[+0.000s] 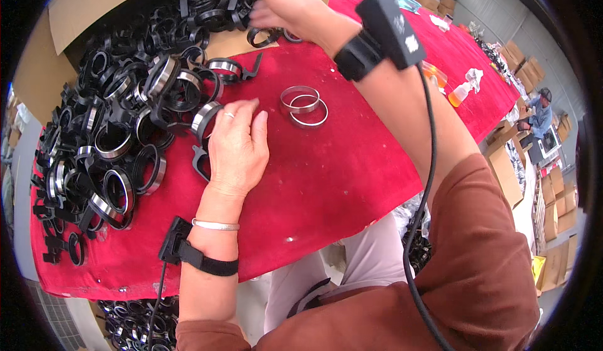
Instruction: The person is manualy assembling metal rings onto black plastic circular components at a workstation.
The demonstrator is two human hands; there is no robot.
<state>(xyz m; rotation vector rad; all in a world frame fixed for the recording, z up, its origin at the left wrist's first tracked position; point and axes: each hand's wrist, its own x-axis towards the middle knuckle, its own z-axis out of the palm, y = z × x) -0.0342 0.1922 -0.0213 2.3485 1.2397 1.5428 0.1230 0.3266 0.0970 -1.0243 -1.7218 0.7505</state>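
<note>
Left hand: curled beside 1 black-and-silver ring fitting, pile's edge; grasp cannot be told. Right hand: blurred, hold unclear. Silver rings, 2: overlapping on red cloth.

Black-and-silver banded rings; plain silver hoops; solid red tablecloth; brown sleeves.
</note>
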